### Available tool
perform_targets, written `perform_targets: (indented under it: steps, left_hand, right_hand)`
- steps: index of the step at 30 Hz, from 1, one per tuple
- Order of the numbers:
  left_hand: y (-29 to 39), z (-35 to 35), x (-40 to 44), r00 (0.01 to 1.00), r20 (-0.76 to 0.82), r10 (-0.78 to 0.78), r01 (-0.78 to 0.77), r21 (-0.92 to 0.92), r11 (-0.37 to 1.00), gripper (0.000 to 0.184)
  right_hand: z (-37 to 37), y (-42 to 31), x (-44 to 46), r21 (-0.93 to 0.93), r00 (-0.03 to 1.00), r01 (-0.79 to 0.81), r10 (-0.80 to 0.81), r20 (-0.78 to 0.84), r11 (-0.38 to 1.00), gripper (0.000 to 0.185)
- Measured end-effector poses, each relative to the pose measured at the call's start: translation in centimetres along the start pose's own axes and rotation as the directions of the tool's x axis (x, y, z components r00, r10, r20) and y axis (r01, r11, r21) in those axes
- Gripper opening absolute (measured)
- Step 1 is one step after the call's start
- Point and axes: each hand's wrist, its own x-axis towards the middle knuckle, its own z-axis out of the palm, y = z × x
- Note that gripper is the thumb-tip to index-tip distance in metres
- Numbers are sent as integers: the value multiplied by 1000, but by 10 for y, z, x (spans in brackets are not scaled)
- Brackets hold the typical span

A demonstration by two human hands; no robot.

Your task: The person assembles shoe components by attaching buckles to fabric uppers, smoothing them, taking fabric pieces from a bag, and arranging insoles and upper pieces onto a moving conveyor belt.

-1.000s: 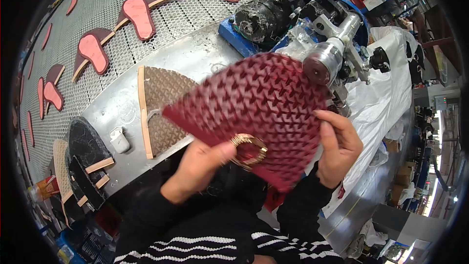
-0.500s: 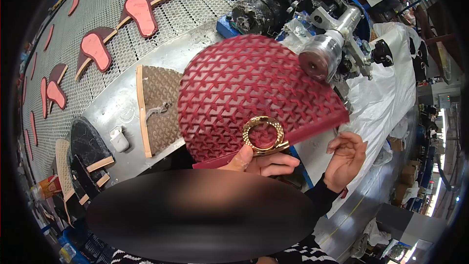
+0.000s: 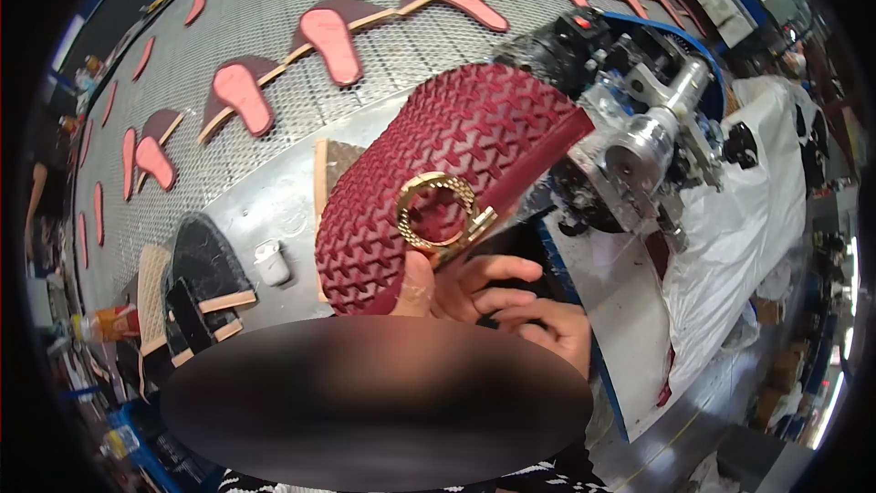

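Observation:
A burgundy half-round panel (image 3: 484, 119) with a raised woven pattern is held up and tilted in front of the metal table. A smooth band runs along its straight edge, where a gold ring fitting (image 3: 401, 210) is attached. My left hand (image 3: 456, 288) grips the panel at this edge, thumb on the face just below the ring and the other fingers behind. Close beside it, my right hand (image 3: 557, 324) has curled fingers below the band. A dark blurred patch covers part of that hand, and whether it holds anything is hidden.
A machine with a metal cylinder head (image 3: 634, 151) stands at the right, near the panel. White sheeting (image 3: 739, 219) hangs beyond it. On the table lie a brown woven piece (image 3: 342, 160), a white earbud case (image 3: 271, 263) and black pieces (image 3: 205, 256). Pink insoles (image 3: 330, 46) lie on the mesh belt.
The panel has turned so its straight edge slopes more steeply and its face is foreshortened. My right hand has moved down and left, from apart at the right to beside my left hand.

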Motion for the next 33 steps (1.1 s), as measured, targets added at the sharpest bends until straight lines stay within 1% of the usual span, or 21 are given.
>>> perform_targets:
  steps: [2, 3, 4, 5, 7, 8, 10, 11, 12, 14, 18, 19, 20, 21, 24, 26, 28, 29, 31, 32, 33]
  left_hand:
    - [16, -12, -5, 996, -46, 71, -70, 27, 997, 71]
    - [24, -19, -9, 991, -69, 118, -115, 49, 992, 69]
    - [34, -24, -12, 975, -148, 165, -159, 53, 986, 66]
    - [48, -30, -16, 974, -156, 162, -155, 57, 986, 61]
    - [76, -54, -27, 940, -225, 258, -233, 132, 963, 54]
    - [97, -56, -32, 896, -261, 360, -310, 212, 927, 50]
    - [153, -70, -49, 749, -319, 581, -393, 492, 777, 44]
    - [189, -75, -61, 690, -248, 680, -451, 588, 672, 39]
    - [228, -84, -76, 583, -192, 790, -449, 734, 510, 36]
    - [299, -87, -107, 390, -102, 915, -409, 872, 271, 32]
    - [411, -115, -150, 45, 3, 999, 52, 999, -6, 34]
    - [457, -132, -174, 88, 47, 995, 419, 904, -80, 35]
    - [476, -147, -179, 173, 319, 932, 581, 731, -358, 36]
    - [496, -161, -185, 243, 563, 790, 718, 443, -537, 37]
    - [561, -243, -217, 365, 505, 782, 856, 147, -495, 37]
    - [612, -341, -262, 674, 473, 567, 656, -29, -754, 39]
    - [621, -432, -287, 720, 13, 694, 694, -45, -719, 38]
    - [597, -466, -288, 635, -10, 773, 769, -85, -633, 38]
    - [556, -484, -280, 509, -205, 836, 834, -125, -538, 38]
    - [546, -486, -268, 463, -374, 804, 833, -126, -538, 38]
    - [543, -485, -253, 457, -422, 783, 835, -101, -541, 38]
  right_hand:
    - [23, 6, 12, 8, 992, -35, 33, 123, 999, 23]
    - [36, 7, 20, 1, 969, -2, 2, 245, 1000, 24]
    - [49, 9, 30, 4, 928, 30, -30, 370, 1000, 25]
    - [64, 14, 38, 33, 858, 97, -101, 503, 995, 27]
    - [98, 13, 48, 39, 749, 180, -163, 643, 983, 29]
    - [114, 15, 51, 24, 693, 236, -186, 696, 972, 29]
    - [140, 26, 49, 0, 621, 283, -184, 762, 959, 30]
    - [149, 32, 47, -27, 585, 296, -159, 795, 955, 30]
    - [158, 37, 46, -57, 553, 312, -133, 822, 949, 31]
    - [168, 51, 43, -115, 506, 333, -75, 859, 936, 31]
    - [181, 83, 39, -199, 413, 440, -1, 911, 875, 33]
    - [187, 84, 40, -209, 419, 441, 6, 908, 873, 33]
    - [193, 85, 41, -219, 424, 443, 13, 906, 869, 33]
    - [199, 86, 42, -232, 431, 445, 20, 902, 865, 33]
    - [208, 93, 43, -235, 413, 442, 36, 910, 866, 34]
    - [217, 100, 44, -229, 402, 436, 39, 915, 870, 34]
    - [225, 100, 43, -213, 373, 435, 40, 927, 875, 33]
    - [233, 96, 46, -195, 347, 443, 34, 937, 875, 33]
    - [247, 92, 47, -164, 315, 449, 16, 949, 879, 32]
    - [248, 93, 47, -181, 304, 442, 44, 952, 879, 33]
    - [250, 96, 45, -198, 293, 433, 70, 954, 879, 34]
